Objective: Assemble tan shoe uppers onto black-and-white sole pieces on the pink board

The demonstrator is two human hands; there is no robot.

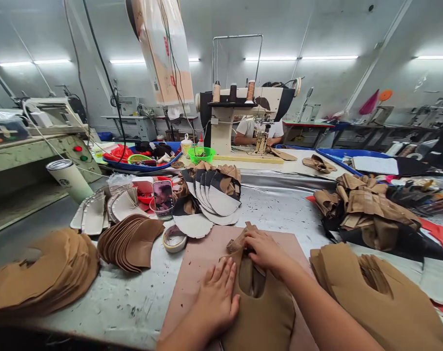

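Note:
A brown shoe upper (260, 317) with a U-shaped opening lies on a pinkish board (187, 287) in front of me. My left hand (219, 292) rests flat along its left edge, fingers stretched out and pointing away from me. At the far end of the opening, my right hand (263, 247) has its fingers curled over the upper beside a short textured strap (238, 241). Those fingertips partly hide what they grip. Darker lining shows inside the opening.
Brown cut pieces are stacked at left (42, 273) and right (375, 292). A roll of tape (174, 239), a phone (163, 197) and white-lined pieces (210, 192) sit beyond the board. Farther back stand a sewing machine (221, 126) and a tumbler (70, 180). A person sits behind the machine.

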